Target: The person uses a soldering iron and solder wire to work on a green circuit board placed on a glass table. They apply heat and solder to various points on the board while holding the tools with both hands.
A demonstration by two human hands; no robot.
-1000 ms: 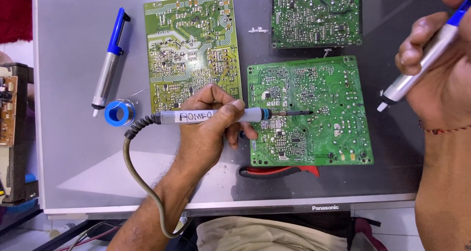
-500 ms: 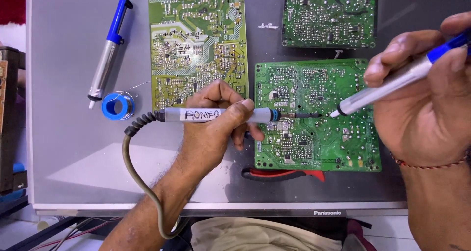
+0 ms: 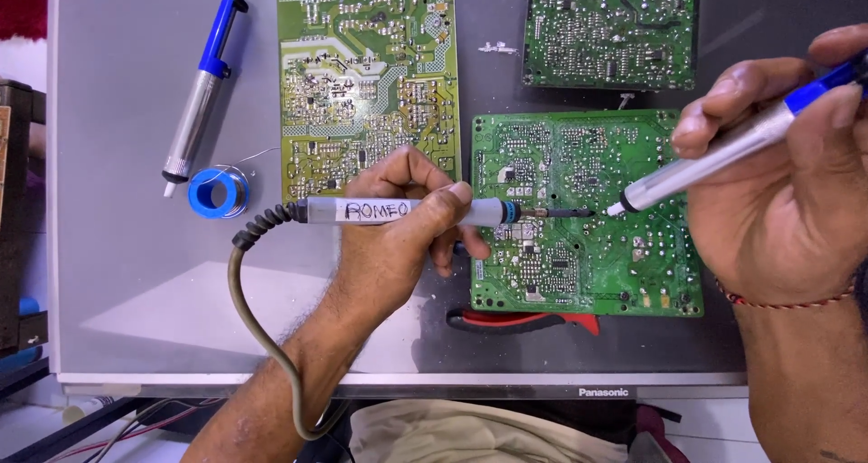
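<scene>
Two hands at our bench: left hand [image 3: 398, 237] clamped on the soldering iron [image 3: 407, 212], tip on the green circuit board [image 3: 588, 214] near the front edge; right hand [image 3: 787, 183] gripping a desoldering pump [image 3: 723, 155], top cut off by the frame.

The right hand [image 3: 796, 183] is bringing its desoldering pump [image 3: 714, 160] down from the upper right edge onto the green circuit board [image 3: 588, 246], its white nozzle now sitting just beside the soldering iron [image 3: 434, 212] tip.
</scene>
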